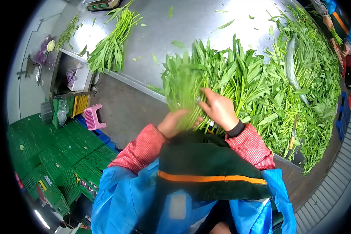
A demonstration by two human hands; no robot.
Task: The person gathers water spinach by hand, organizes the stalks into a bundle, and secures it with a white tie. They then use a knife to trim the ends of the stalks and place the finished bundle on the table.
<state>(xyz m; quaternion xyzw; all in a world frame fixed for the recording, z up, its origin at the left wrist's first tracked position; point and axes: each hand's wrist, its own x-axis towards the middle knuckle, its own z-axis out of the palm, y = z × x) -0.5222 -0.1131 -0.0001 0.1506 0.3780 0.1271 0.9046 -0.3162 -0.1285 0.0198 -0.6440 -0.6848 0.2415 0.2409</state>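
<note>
My left hand (174, 124) is closed round the lower stems of a bunch of water spinach (185, 87); the hand and these leaves are smeared by motion. Close beside it, my right hand (221, 110) bends its thumb and forefinger against the stems, its other fingers mostly hidden. More water spinach (232, 72) lies just beyond my hands, leaves pointing away from me. A large heap of the same greens (319, 89) covers the right side of the metal table (156, 31). A separate bunch (115, 45) rests at the left edge.
A knife (292, 140) with a yellowish handle lies on the heap near the front edge. At the back left is a scale (101, 4). On the floor to the left are a pink stool (94, 117) and green crates (54, 148). Another person's hand (327, 22) holds greens at far right.
</note>
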